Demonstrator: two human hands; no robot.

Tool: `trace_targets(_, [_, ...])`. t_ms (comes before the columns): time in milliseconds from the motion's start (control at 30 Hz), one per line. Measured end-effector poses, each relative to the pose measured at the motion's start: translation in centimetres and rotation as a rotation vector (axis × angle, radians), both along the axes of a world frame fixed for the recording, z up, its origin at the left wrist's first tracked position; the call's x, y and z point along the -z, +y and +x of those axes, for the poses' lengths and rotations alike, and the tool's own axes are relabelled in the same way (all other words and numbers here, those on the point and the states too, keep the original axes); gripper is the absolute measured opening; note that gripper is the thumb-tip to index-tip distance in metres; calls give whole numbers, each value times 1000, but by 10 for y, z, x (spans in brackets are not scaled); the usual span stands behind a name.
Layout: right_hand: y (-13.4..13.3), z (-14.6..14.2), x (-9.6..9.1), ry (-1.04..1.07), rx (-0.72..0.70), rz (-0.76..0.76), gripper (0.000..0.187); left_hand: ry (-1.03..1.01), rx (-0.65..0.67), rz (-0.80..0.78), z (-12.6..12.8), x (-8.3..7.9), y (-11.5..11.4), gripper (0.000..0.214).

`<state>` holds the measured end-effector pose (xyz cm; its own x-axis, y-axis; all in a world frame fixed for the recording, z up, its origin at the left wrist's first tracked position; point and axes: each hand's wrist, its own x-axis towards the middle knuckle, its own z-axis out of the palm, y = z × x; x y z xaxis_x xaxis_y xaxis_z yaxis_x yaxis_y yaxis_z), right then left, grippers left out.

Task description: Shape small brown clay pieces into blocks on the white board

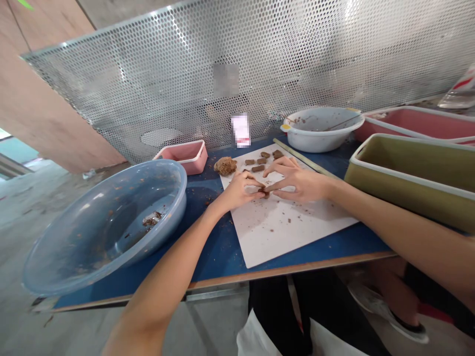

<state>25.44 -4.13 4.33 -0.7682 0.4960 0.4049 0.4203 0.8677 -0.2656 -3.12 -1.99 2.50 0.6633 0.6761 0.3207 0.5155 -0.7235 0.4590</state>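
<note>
My left hand point(239, 190) pinches one side of a small brown clay piece point(264, 194) between thumb and fingers. From the other side, the thumb and a finger of my right hand point(299, 180) hold the same piece, with its other fingers spread above. The piece is low over a white board point(256, 247) strewn with dark crumbs, mostly hidden by my fingertips. Several short clay blocks point(258, 168) lie on the board just beyond my hands. A rough, larger clay lump point(225, 166) sits at the board's back left corner.
A large blue basin point(122, 217) stands at left on the blue table point(215, 247), a small pink bin point(198, 157) behind. At right are a thin stick point(304, 159), a white basin point(315, 142), an olive bin point(408, 188) and a pink bin point(411, 126). Perforated metal point(148, 74) rises behind.
</note>
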Motion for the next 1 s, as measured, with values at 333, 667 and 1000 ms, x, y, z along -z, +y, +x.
trace_targets(333, [-3, 4, -5, -106, 52, 152, 42, -8, -37, 10, -1, 5, 0, 21])
trace_targets(667, [0, 4, -1, -118, 15, 32, 37, -17, -21, -1, -2, 9, 4, 26])
trace_targets(1000, [3, 2, 3, -86, 57, -29, 30, -20, -25, -13, -3, 11, 6, 29])
